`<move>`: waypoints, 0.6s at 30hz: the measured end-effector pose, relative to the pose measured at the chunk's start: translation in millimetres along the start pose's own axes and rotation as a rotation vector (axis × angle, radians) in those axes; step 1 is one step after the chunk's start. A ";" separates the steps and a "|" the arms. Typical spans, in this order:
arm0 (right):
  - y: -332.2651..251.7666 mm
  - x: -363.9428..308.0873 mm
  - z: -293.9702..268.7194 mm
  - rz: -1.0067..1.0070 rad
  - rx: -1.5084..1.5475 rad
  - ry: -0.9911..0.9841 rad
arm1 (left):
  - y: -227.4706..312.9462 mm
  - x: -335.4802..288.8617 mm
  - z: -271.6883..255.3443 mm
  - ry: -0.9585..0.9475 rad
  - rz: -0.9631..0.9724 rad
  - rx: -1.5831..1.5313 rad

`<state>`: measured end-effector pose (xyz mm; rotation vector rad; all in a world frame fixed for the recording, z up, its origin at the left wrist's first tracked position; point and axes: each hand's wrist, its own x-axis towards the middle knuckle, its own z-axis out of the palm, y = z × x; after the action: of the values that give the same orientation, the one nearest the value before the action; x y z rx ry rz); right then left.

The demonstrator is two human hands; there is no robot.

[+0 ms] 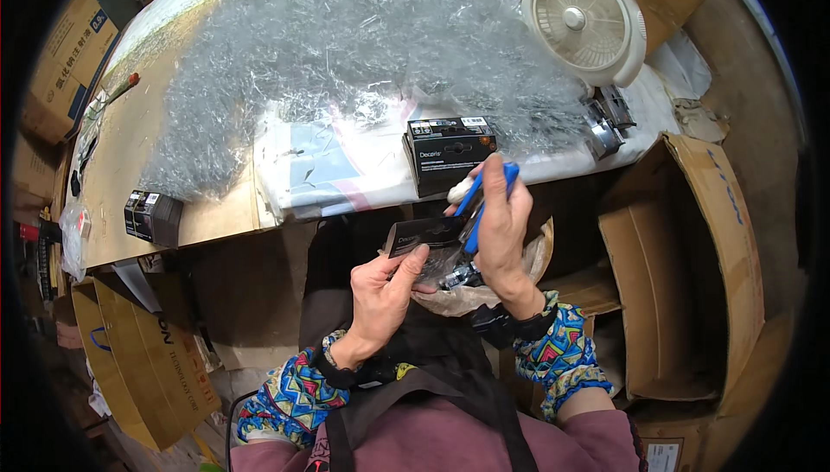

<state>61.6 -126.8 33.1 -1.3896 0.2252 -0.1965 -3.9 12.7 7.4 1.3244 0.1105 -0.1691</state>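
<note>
My left hand point(385, 290) pinches a small clear plastic bag with a black folded header card point(424, 234) between thumb and fingers, above my lap. In my right hand point(501, 230) is a blue hand tool point(478, 204) that looks like a stapler, gripped upright with its lower end beside the card. Something white wraps a fingertip of that hand. Below both hands, a pale bowl-like container point(462, 302) rests at my lap, holding small dark and shiny items point(458, 277). Much of its content is hidden. A stack of black printed cards point(450, 161) stands on the table edge just beyond.
A big heap of clear plastic bags point(363, 40) covers the table. At its right is a white fan point(579, 18); another black card stack point(153, 217) sits left. An open cardboard box point(683, 282) stands right, a brown paper bag point(147, 368) lower left.
</note>
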 end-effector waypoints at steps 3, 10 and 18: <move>8.6 -2.5 4.6 -0.030 0.037 0.007 | 2.0 0.3 5.7 -0.002 0.001 -0.065; 18.0 1.5 -7.3 -0.107 -0.165 -0.021 | -9.2 -2.4 13.1 -0.024 -0.003 -0.013; 4.1 -20.7 6.0 -0.088 0.067 -0.004 | 5.9 4.2 18.1 -0.127 0.297 0.572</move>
<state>43.3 -114.9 30.9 -1.3344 0.1525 -0.2718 1.0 -3.8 16.7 1.8750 -0.2613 -0.0291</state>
